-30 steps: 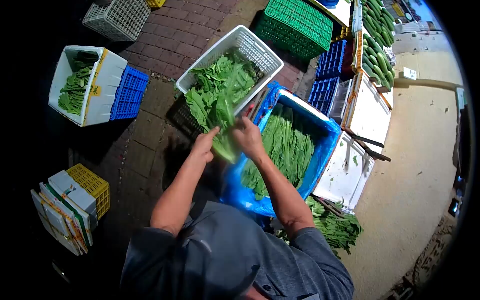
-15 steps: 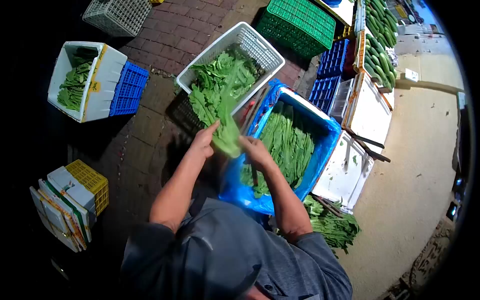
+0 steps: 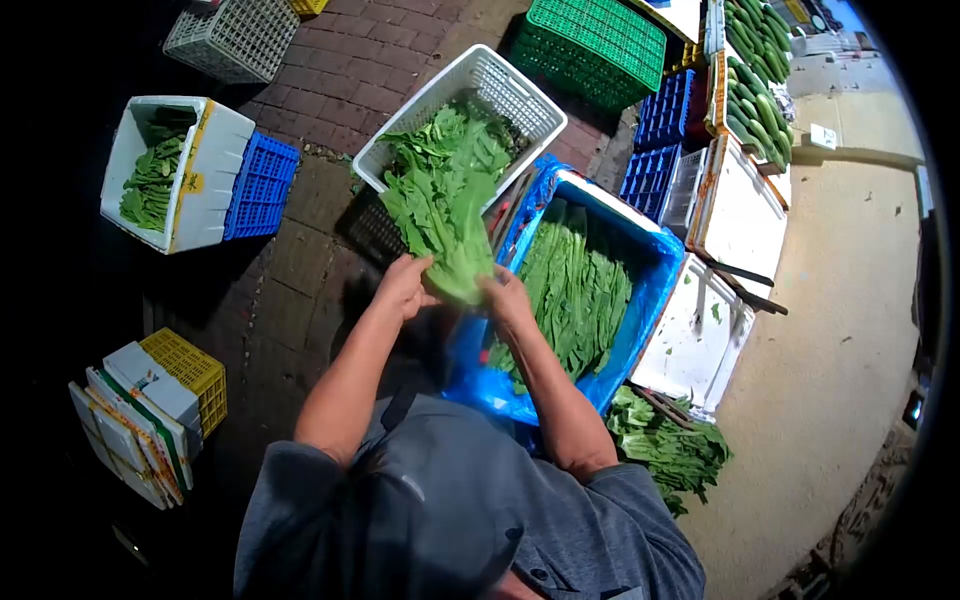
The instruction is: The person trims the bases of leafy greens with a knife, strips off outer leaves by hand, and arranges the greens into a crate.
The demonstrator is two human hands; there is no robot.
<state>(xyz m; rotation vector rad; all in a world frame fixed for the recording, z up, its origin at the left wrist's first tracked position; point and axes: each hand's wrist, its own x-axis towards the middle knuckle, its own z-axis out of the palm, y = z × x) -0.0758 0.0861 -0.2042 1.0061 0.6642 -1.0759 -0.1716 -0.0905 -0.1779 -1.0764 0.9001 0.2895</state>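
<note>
A head of leafy green lettuce [image 3: 457, 245] hangs between my hands, with its pale base toward me and its leaves over the near rim of the white basket [image 3: 545, 105]. My left hand [image 3: 403, 285] is closed on the left edge near the base. On the other side, my right hand [image 3: 507, 298] grips the base, its fingertips partly hidden by the leaves. More loose lettuce leaves [image 3: 470, 130] lie in the basket. Right beside my right forearm stands a foam box lined with blue plastic [image 3: 655, 265], holding long green leaves [image 3: 570, 290] in rows.
Bundled greens [image 3: 665, 445] lie near my right elbow. White foam lids [image 3: 740, 220] and crates of cucumbers [image 3: 757, 110] line the right side. Green crates [image 3: 595, 45] stand beyond the basket. At left are a foam box of green beans [image 3: 215, 145] and a yellow crate [image 3: 190, 365].
The lettuce has turned and its leaves spread wider between my hands. My left hand has shifted slightly down and left; my right hand stays near the base.
</note>
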